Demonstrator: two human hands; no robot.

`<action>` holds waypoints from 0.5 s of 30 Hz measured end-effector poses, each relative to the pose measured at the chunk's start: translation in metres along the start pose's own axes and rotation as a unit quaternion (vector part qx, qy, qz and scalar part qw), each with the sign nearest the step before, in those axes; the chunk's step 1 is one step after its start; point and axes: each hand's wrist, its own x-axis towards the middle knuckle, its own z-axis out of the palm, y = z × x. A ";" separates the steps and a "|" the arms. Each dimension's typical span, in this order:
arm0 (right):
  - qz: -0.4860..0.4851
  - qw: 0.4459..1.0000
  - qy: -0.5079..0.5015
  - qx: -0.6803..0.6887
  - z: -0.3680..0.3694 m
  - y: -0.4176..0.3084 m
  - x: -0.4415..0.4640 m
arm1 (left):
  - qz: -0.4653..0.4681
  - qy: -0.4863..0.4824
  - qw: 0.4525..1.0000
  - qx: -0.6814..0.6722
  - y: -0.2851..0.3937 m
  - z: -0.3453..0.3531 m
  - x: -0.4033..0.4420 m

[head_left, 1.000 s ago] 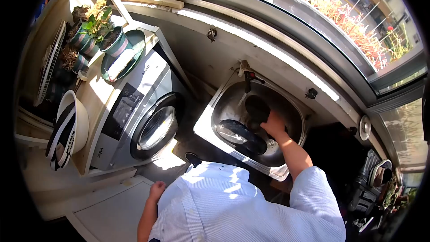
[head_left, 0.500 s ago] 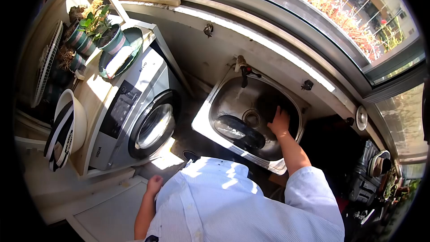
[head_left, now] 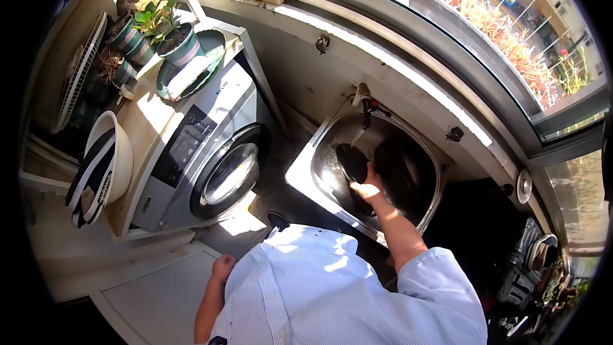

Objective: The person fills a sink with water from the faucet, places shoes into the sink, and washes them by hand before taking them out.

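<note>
My right hand (head_left: 368, 186) is in the metal sink (head_left: 304, 176), closed on one end of a black, elongated shoe-shaped piece (head_left: 350, 161). Its other end is tilted up beneath the tap (head_left: 362, 96), where water runs down. A second dark, elongated piece (head_left: 394, 163) appears to lie in shadow on the right side of the sink; its exact kind is hard to make out. My left hand (head_left: 223, 267) hangs beside my shirt with its fingers curled in, and nothing shows in it.
A washing machine (head_left: 198, 147) with a round door stands left of the sink. On the wooden top are potted plants (head_left: 182, 45) and a white basin (head_left: 122, 163) with dark, white-edged pieces. Windows run along the far wall. Dark bags (head_left: 520, 262) stand at right.
My right hand has moved left across the sink and now grips the black piece, which has been raised and turned under the tap. My left hand stays at my side.
</note>
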 end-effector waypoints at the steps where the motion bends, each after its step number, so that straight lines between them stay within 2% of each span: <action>1: 0.014 0.992 0.002 0.125 0.005 0.015 0.017 | 0.015 0.010 0.999 0.027 0.010 -0.001 -0.008; 2: 0.031 0.968 0.004 0.248 0.001 0.015 0.021 | 0.030 0.019 0.998 0.057 0.012 0.001 -0.012; 3: 0.025 0.960 0.031 0.276 -0.006 0.019 0.024 | 0.029 0.017 0.998 0.054 0.007 0.004 -0.010; 4: 0.076 0.902 0.050 0.421 0.012 0.037 0.044 | 0.015 0.012 0.999 0.030 0.002 0.006 -0.005; 6: 0.073 0.778 -0.045 0.622 -0.004 0.033 0.044 | 0.000 0.009 1.000 0.005 -0.017 0.011 0.008; 7: 0.072 0.779 -0.046 0.622 -0.004 0.031 0.048 | -0.003 0.004 1.000 -0.010 -0.022 0.012 0.010; 9: 0.093 0.680 -0.104 0.720 -0.004 0.028 0.055 | -0.007 -0.001 1.000 -0.024 -0.031 0.013 0.014; 12: 0.089 0.658 -0.115 0.739 0.000 0.011 0.057 | 0.014 0.002 1.000 -0.001 -0.017 0.007 0.005; 13: 0.086 0.647 -0.100 0.751 0.006 0.007 0.061 | 0.014 0.005 0.999 0.044 0.001 0.003 -0.005; 15: 0.098 0.654 -0.075 0.746 0.012 -0.006 0.066 | 0.014 0.007 0.996 0.088 0.014 0.001 -0.010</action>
